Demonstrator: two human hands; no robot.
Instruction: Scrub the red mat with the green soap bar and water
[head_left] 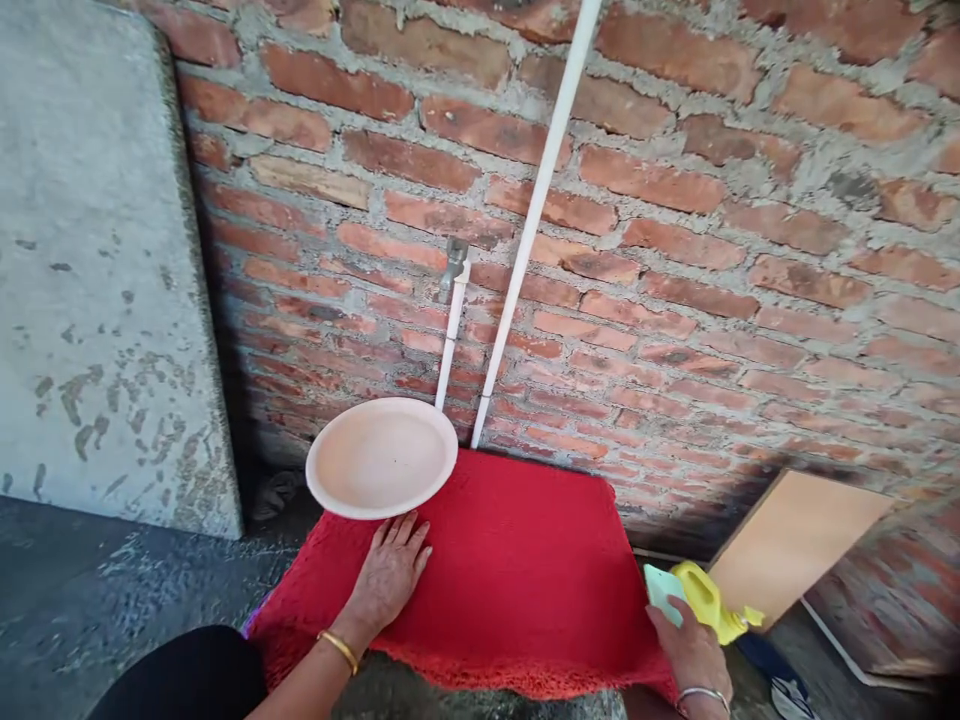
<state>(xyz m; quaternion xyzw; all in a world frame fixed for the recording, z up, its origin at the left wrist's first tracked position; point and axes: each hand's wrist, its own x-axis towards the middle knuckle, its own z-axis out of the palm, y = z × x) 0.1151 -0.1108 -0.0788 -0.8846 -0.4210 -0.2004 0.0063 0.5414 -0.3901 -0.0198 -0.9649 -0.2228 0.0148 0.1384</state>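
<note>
My left hand (391,578) lies flat on a red cloth (525,560) with a shaggy fringe, its fingers spread. Just past the fingertips is a shallow pale pink basin (386,460), resting at the cloth's far left corner. At the cloth's right edge my right hand (690,645) is closed on a light green rectangular block (664,588); I cannot tell whether it is soap or a sponge. A yellow plastic jug (701,595) with a handle and narrow spout shows directly behind that hand. Whether the fingers touch the jug is hidden.
A rough brick wall (660,270) rises behind the cloth, with a white pipe (536,220) and a tap (454,265). At left leans a grey slab (97,270). A tan board (799,540) and a slipper (787,690) are at right on the dark floor (112,590).
</note>
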